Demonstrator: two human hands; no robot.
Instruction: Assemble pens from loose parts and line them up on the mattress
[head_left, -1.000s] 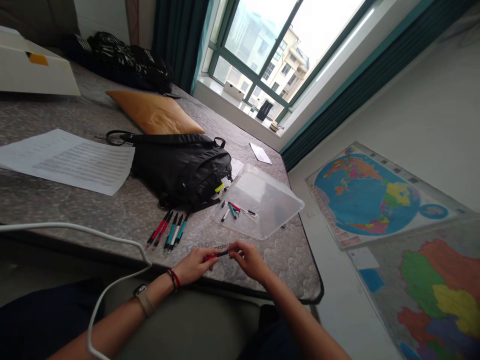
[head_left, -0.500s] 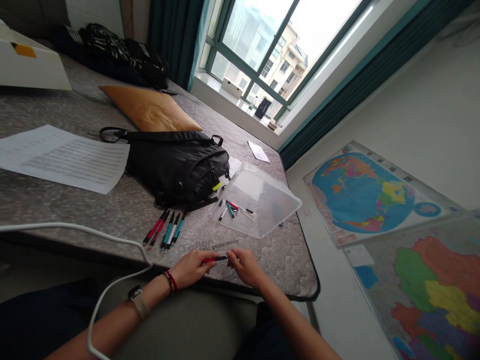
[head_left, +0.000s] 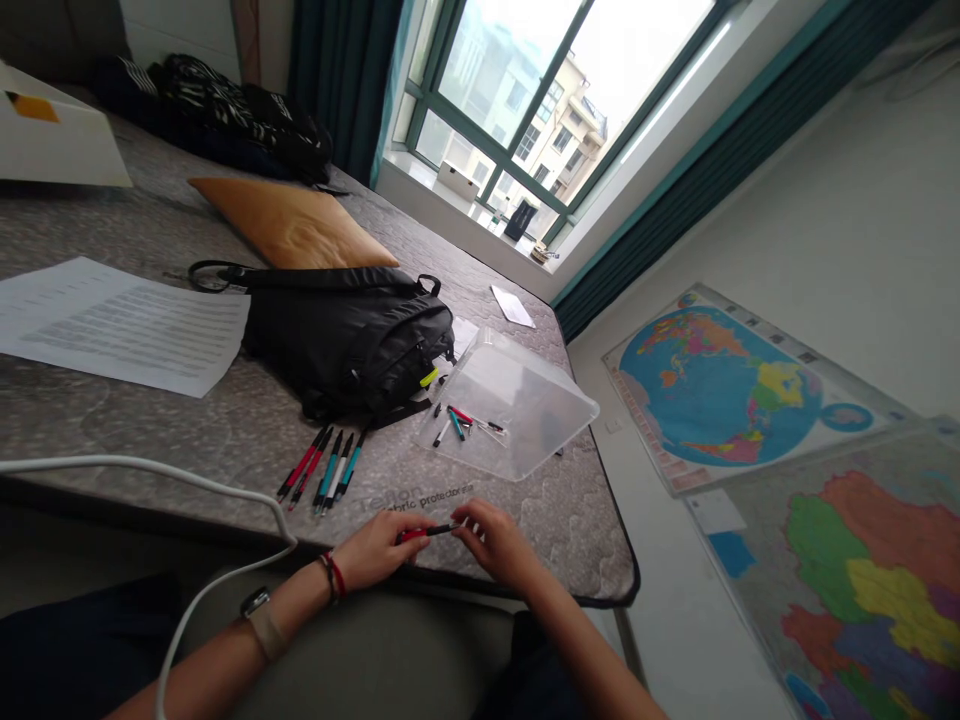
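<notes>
My left hand (head_left: 379, 548) and my right hand (head_left: 491, 540) meet over the near edge of the mattress (head_left: 247, 420). Between them they pinch a red and black pen (head_left: 427, 532), the left fingers on its red end, the right fingers on its dark end. Both hands are closed. Just beyond them several red, teal and white pens (head_left: 322, 468) lie side by side. Further right is a clear plastic lid (head_left: 525, 400) with loose pen parts (head_left: 459, 422) on it.
A black backpack (head_left: 345, 335) lies behind the pens, with printed sheets (head_left: 120, 325) to its left and an orange cushion (head_left: 289, 225) beyond. A white cable (head_left: 202, 500) crosses near my left arm. Map posters (head_left: 742, 390) lie on the floor at right.
The view has shifted slightly. Both hands stay together on the pen and have sunk a little lower in the picture.
</notes>
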